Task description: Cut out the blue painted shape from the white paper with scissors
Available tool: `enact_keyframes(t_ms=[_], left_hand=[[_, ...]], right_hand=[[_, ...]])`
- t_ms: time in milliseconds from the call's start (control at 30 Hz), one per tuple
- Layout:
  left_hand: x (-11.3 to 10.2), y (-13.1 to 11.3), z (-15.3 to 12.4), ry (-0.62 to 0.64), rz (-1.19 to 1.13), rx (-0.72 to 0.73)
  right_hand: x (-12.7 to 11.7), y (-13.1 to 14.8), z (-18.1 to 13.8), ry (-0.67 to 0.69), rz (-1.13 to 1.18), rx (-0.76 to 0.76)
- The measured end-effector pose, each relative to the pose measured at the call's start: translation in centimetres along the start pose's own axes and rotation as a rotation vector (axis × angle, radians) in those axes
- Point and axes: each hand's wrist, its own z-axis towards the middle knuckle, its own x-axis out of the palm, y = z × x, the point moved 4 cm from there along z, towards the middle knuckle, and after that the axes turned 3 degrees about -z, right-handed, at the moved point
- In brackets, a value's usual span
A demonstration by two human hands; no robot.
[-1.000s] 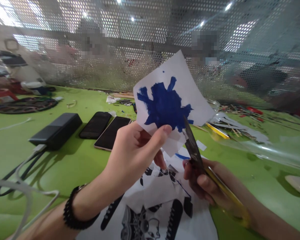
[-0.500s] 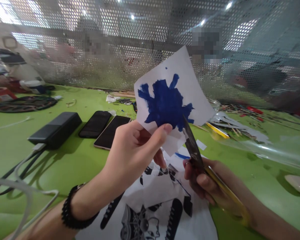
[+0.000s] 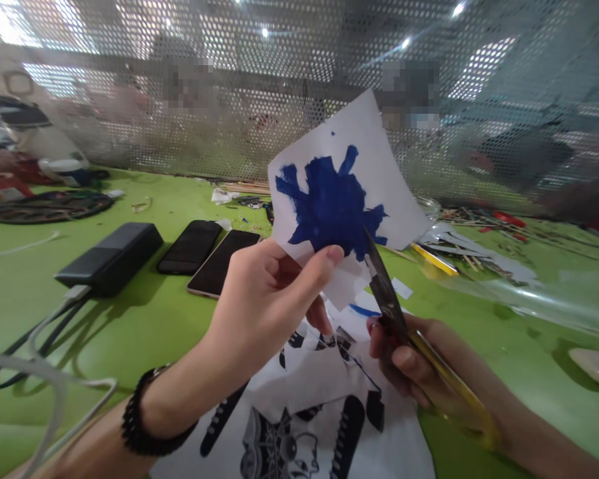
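Observation:
My left hand (image 3: 264, 306) holds up a white paper (image 3: 374, 173) painted with a dark blue splotch (image 3: 332, 206), thumb and fingers pinched on its lower edge. My right hand (image 3: 409, 366) grips yellow-handled scissors (image 3: 387, 299), whose dark blades point up into the paper's lower right edge beside the blue shape. A black bead bracelet (image 3: 134, 419) is on my left wrist. Under both hands lies a white sheet with black printed figures (image 3: 304, 426).
On the green table (image 3: 154, 319) lie a black power bank (image 3: 112, 256) with cables (image 3: 40, 346), two phones (image 3: 209, 256), wooden sticks and scraps (image 3: 479, 246) and clear plastic film (image 3: 539, 293). A perforated metal screen (image 3: 279, 86) closes the far side.
The paper has shifted slightly upward in my left hand. The scissors stay at its lower right edge, nearly unmoved.

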Motion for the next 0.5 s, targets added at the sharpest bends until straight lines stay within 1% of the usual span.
enact_keyframes(t_ms=[67,167,267,400,500], left_hand=[[0.0,0.0,0.0,-0.005,-0.004,-0.004],[-0.1,-0.1,0.0,-0.021,0.014,0.005],[-0.2,-0.2,0.0,-0.027,0.029,0.015],[-0.2,-0.1,0.0,-0.028,0.029,0.015],[-0.1,-0.1,0.1,-0.035,0.018,0.022]], right_hand=[[-0.1,0.0,-0.1,-0.019,-0.015,0.001],[0.1,0.3,0.0,0.003,-0.001,0.0],[0.1,0.5,0.2,-0.024,0.014,0.031],[0.2,0.9,0.3,-0.036,0.009,0.027],[0.4,1.1,0.2,-0.066,0.014,0.074]])
